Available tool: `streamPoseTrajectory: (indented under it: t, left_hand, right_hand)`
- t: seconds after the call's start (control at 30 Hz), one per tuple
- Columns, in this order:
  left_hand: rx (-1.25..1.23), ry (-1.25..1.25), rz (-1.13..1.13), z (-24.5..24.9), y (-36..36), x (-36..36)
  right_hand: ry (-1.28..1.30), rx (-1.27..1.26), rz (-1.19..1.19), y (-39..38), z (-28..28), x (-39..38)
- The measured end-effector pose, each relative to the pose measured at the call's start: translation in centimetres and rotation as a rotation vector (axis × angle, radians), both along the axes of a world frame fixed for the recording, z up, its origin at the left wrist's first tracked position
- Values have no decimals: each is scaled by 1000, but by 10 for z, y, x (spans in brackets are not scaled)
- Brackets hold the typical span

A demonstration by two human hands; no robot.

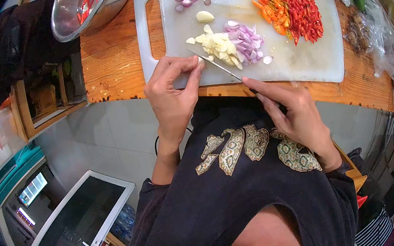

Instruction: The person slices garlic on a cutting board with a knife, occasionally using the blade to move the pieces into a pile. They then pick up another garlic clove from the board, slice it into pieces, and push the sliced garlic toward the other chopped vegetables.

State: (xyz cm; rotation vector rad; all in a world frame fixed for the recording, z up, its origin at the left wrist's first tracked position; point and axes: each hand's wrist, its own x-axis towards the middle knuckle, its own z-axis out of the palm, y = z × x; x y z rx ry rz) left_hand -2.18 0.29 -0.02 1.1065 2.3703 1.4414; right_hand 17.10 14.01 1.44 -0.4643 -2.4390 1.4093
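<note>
At the wooden table [110,60] above tiled floor [125,119], left hand [172,89] pinches garlic [201,60], right hand [292,109] clasps a knife [221,66].

The cutting board [310,62] is open at its near right corner, red chillies [298,5] beyond, shallots [246,43] leftward

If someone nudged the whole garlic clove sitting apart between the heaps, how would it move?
The clove would probably rock or roll briefly, given its rounded, oblong shape. Its bare, smooth surface may make it slippery on the board. Being small beside the left hand, it is likely light.
</note>
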Motion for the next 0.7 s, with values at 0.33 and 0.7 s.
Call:
streamPoseTrajectory:
  t: [0.33, 0.7]
  left_hand:
    - [17, -23, 14, -4, -1, 0]
    - [26, -58, 31, -7, -2, 0]
  right_hand:
    - [-164, -144, 15, 1, 22, 2]
    - [-110, -81, 3, 1, 15, 3]
